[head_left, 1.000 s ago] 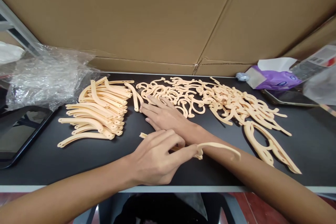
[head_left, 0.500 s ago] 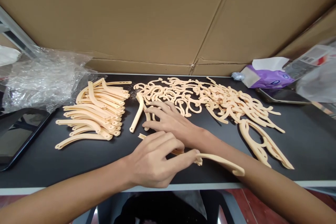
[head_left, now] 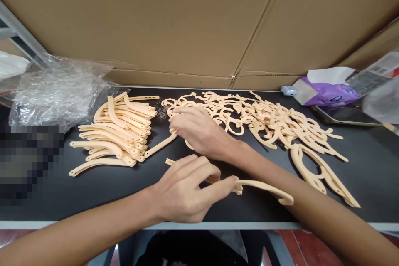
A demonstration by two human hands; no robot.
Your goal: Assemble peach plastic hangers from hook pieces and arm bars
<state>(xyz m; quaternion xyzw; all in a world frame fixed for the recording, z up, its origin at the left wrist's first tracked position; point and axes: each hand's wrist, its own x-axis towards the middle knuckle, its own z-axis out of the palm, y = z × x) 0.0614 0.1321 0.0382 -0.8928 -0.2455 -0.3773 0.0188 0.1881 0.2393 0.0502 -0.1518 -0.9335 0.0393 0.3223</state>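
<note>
My left hand is closed around beige plastic folding-hanger parts above the table's front edge. A curved hanger hook sticks out to the right from its thumb, and a narrow end shows beyond the knuckles at the left. Crossing behind it, my right hand has its fingers curled together on a hanger arm; the fingertips hide that arm's upper end. Left of it lies a stacked pile of hanger arms. Behind and to the right spreads a heap of hanger hooks.
Joined hanger parts lie on the black table at the right. Crumpled clear plastic is at the left. A purple tissue pack and a phone-like flat device are at the back right. Cardboard walls the back.
My right hand has gone from spread fingers to curled ones and gripped a hanger arm, whose lower end has swung left toward the pile. My left hand keeps its hold. The view has shifted slightly.
</note>
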